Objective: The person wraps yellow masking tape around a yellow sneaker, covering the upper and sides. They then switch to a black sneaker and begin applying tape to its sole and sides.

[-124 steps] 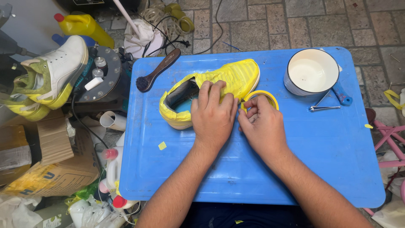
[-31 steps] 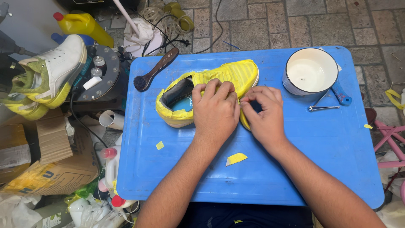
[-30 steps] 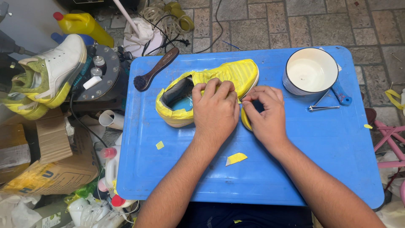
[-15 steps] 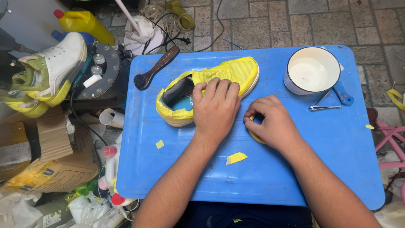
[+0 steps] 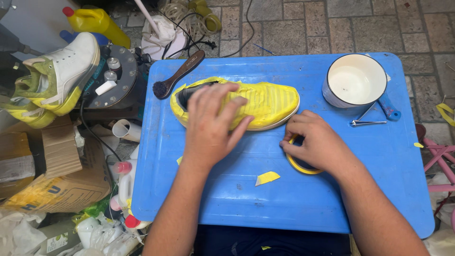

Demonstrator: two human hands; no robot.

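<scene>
Shoe (image 5: 265, 102) wrapped in yellow tape, lying on its side at centre of blue table (image 5: 227, 208), toe toward 3 o'clock, dark opening toward 9 o'clock. Left hand (image 5: 213, 125) laid flat over heel and mid part, fingers spread and pressing on the taped upper, not closed around it. Right hand (image 5: 317, 144) at 4 o'clock of shoe, just beside the toe, fingers curled onto yellow tape roll (image 5: 301, 163) resting on table; roll partly covered. Torn yellow tape scrap (image 5: 267, 178) at 6 o'clock of shoe, apart from both hands. Dark-handled brush (image 5: 177, 76) at 10 o'clock, overhanging table edge. White bowl (image 5: 355, 80) at 2 o'clock, metal nippers (image 5: 367, 121) just below it. White and green shoe (image 5: 57, 76) mounted off table at 9 o'clock. Yellow bottle (image 5: 97, 21) at 11 o'clock on floor.
</scene>
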